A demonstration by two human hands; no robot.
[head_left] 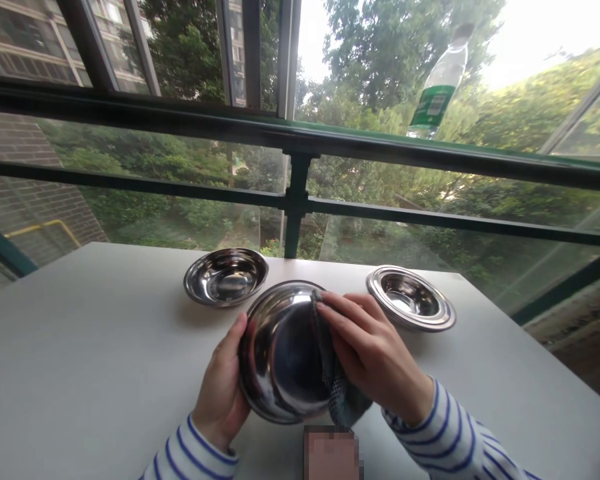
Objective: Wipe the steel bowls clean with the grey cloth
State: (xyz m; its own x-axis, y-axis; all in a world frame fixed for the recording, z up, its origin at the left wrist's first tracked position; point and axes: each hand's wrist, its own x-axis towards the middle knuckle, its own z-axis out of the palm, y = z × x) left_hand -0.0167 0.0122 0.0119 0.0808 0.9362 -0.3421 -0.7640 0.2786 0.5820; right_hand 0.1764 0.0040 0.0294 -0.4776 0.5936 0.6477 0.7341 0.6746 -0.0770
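Wiping step, lower centre of frame. Left hand [223, 390] clasps the tilted steel bowl [283, 353] by its left rim, just above the white table [80, 347]. Right hand [373, 353], fingers nearly flat, presses a grey cloth [337, 393] onto the bowl's right side. Reaching unwiped metal likely needs the bowl turned in the left grip.

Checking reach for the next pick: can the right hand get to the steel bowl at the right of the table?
Probably yes. The right bowl sits just beyond the right hand, with only table between. But that hand presses a cloth on the held bowl.
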